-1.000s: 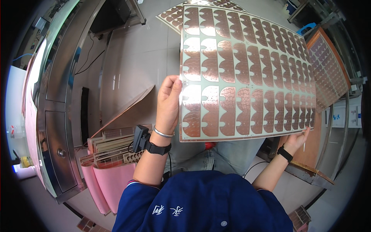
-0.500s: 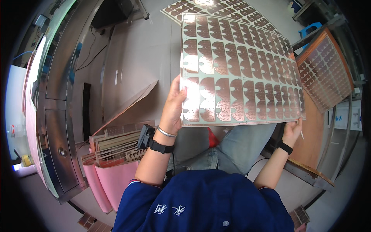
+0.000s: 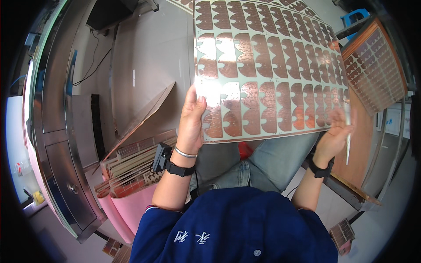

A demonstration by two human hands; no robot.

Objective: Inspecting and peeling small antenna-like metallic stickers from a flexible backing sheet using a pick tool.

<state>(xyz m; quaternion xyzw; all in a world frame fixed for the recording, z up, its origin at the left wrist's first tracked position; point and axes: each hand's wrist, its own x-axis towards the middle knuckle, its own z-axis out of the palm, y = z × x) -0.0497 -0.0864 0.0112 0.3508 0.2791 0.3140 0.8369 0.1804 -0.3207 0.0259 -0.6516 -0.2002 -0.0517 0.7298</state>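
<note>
A large pale-green circuit board panel [image 3: 272, 72], covered with rows of copper rounded shapes, is tilted up in front of me above my knees. My left hand [image 3: 191, 115] grips its left edge, thumb on the face and the other fingers mostly behind. Glare whitens the panel beside that thumb. At the lower right corner, my right hand [image 3: 332, 139] is slightly blurred and holds a thin white stick [image 3: 348, 147], pen-like, pointing down. Whether its fingers touch the panel, I cannot tell.
Several panels [image 3: 136, 151] stand upright in a pink-lined holder [image 3: 138, 199] at my left. A thin sheet [image 3: 151, 111] leans above them. A steel cabinet [image 3: 63, 162] stands further left. At right, another copper panel [image 3: 375, 72] rests by a wooden board [image 3: 360, 131]; a blue stool [image 3: 354, 18] stands behind.
The panel has come closer and shifted slightly left and up in view. My right hand has moved off its lower edge grip, rising by the corner, with more of the white stick showing.
</note>
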